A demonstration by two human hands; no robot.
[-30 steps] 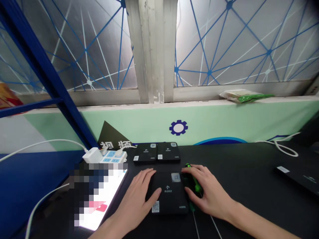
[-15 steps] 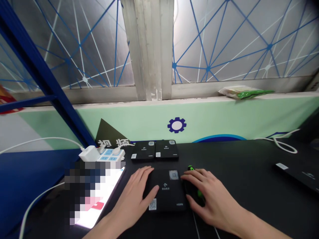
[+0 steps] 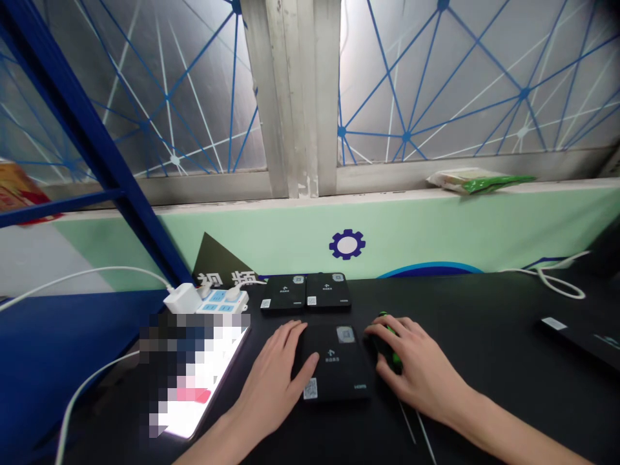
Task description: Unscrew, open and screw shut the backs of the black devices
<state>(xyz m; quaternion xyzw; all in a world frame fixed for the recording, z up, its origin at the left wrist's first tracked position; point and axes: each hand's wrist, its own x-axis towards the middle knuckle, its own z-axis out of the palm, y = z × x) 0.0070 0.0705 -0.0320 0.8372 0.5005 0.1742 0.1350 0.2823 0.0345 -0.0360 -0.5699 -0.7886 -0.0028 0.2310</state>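
Observation:
A flat black set-top box point(image 3: 339, 371), with a silver sticker, a QR label and HDMI lettering, lies on the black desk between my hands. My left hand point(image 3: 281, 361) rests along its left edge, fingers stretched out and thumb over the top surface. To the right of the box, my right hand point(image 3: 411, 358) curls over black-and-green handles point(image 3: 394, 361) with two thin metal shafts pointing toward me. They look like screwdrivers; my fingers partly hide them. Two similar black boxes, a left one point(image 3: 283, 294) and a right one point(image 3: 329, 292), sit side by side behind.
At left are a lit phone or tablet point(image 3: 208, 381), partly pixelated, a white power strip point(image 3: 223, 300) with plugs and a blue metal frame point(image 3: 97, 135). Another black device point(image 3: 581, 342) and a white cable point(image 3: 557, 281) lie at right. A plastic packet point(image 3: 482, 181) rests on the sill.
The front box has shifted slightly right and away, with my left hand on it. My right hand has moved right and away with the handles, widening the gap to the box.

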